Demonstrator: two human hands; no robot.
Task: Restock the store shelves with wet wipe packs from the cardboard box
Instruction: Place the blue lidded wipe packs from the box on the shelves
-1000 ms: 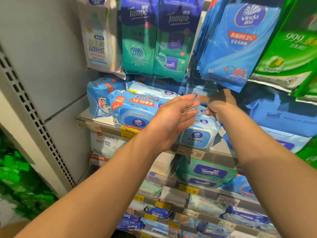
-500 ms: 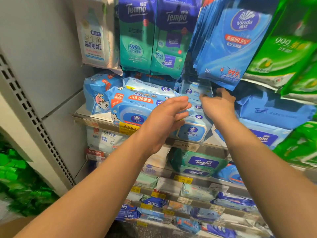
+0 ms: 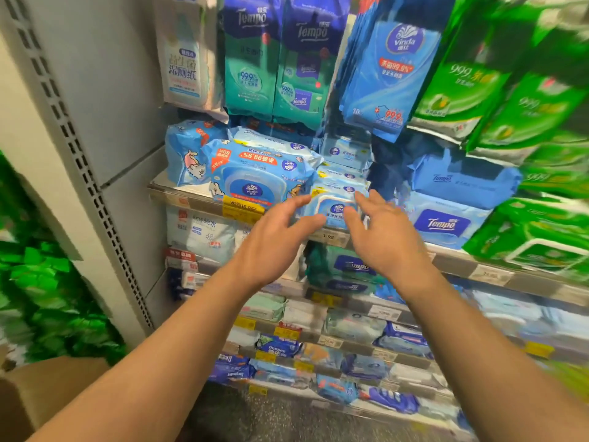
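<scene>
From the head camera I see both hands raised in front of the small stack of pale-blue Vinda wet wipe packs (image 3: 334, 199) on the grey metal shelf (image 3: 178, 194) at chest height. My left hand (image 3: 271, 240) has its fingers spread and relaxed, tips just short of the front pack; my right hand (image 3: 382, 237) mirrors it on the other side, fingers straight and apart, holding nothing. Motion blur makes it hard to say whether either fingertip actually touches the wrapper.

To finish this step well I would square the stack between both palms, pushing it back flush beside the large blue Vinda pack with the round lid (image 3: 255, 173), labels facing out.

The brown cardboard box (image 3: 47, 393) sits low at my left, its contents out of view. Both forearms reach up and forward, wrists slightly bent back.
</scene>
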